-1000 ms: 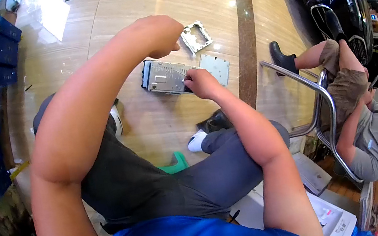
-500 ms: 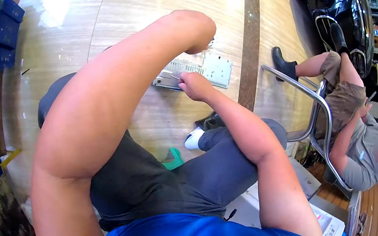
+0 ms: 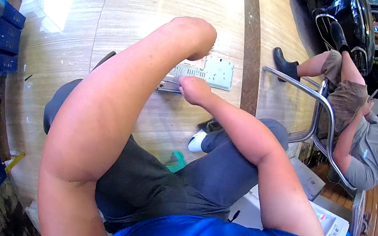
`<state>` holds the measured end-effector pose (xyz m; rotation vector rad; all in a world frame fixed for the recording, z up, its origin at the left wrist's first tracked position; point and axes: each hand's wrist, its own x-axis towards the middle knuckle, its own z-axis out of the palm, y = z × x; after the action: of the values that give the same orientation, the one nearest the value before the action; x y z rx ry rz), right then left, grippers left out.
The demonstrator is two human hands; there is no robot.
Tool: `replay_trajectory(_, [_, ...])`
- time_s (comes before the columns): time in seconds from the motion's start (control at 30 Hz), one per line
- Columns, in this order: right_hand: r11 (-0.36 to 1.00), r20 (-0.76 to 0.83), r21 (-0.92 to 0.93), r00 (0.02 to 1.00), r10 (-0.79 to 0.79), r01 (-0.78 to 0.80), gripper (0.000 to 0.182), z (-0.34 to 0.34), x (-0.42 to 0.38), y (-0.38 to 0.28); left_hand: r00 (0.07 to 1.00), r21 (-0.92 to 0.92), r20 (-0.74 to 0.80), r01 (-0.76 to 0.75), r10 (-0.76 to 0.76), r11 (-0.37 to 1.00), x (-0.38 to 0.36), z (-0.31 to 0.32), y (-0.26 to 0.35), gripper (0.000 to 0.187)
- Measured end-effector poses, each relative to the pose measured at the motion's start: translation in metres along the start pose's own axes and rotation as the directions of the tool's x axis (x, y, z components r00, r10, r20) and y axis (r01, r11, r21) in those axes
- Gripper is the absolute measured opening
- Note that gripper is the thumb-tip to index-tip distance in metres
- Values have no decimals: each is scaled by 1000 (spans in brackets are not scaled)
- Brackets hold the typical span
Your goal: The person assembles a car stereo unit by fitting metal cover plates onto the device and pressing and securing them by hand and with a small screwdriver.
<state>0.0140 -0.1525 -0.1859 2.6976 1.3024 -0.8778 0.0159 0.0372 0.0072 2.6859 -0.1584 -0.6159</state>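
A flat, silvery metal casing (image 3: 220,73) with rows of slots lies on the tiled floor in front of my knees. My right hand (image 3: 195,90) is closed at its near edge, thumb side toward the slotted part; a thin, light-coloured strip or shaft shows by the fingertips, too small to name. My left arm reaches across from the left, and my left hand (image 3: 200,40) bends down over the far side of the casing. Its fingers are hidden behind the wrist, so what they touch does not show. My forearm covers the casing's left end.
To the right, a person (image 3: 365,157) sits on a metal-framed chair (image 3: 324,109), close to a black car (image 3: 341,5). Blue boxes (image 3: 2,34) are stacked at the left. A green object (image 3: 176,161) lies between my legs, near a white-toed shoe (image 3: 197,142).
The view has shifted slightly. My left hand appears a little lower over the casing, and my right hand has turned a little, so the thin piece at its fingertips shows less.
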Motion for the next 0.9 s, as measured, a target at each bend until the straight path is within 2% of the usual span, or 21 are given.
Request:
replay_trajectory(0.27, [998, -22, 37, 999, 49, -48, 19, 0, 0, 3, 1000, 3, 24, -4, 3, 1000, 1, 3, 7, 21])
replay_trajectory(0.33, [997, -65, 80, 998, -9, 14, 18, 1, 0, 4, 999, 16, 30, -13, 12, 1000, 0, 4, 8, 22])
replay_trajectory(0.43, [997, -57, 79, 998, -18, 22, 17, -1, -3, 3, 999, 20, 40, -8, 8, 1000, 2, 4, 7, 22])
replay_trajectory(0.5, [997, -63, 69, 998, -13, 17, 17, -2, -4, 1, 995, 8, 92, -29, 28, 1000, 2, 4, 5, 29])
replay_trajectory(0.7, [998, -71, 63, 997, 17, -13, 19, 2, -4, 0, 993, 17, 121, 4, -6, 1000, 3, 4, 7, 29])
replay_trajectory(0.83, [996, -78, 68, 996, 54, -49, 21, 0, -7, 0, 995, 12, 100, 2, -4, 1000, 6, 8, 5, 31])
replay_trajectory(0.9, [995, -48, 64, 996, 80, -76, 23, -4, -11, -1, 999, -8, 41, 12, -11, 1000, 7, 9, 5, 24])
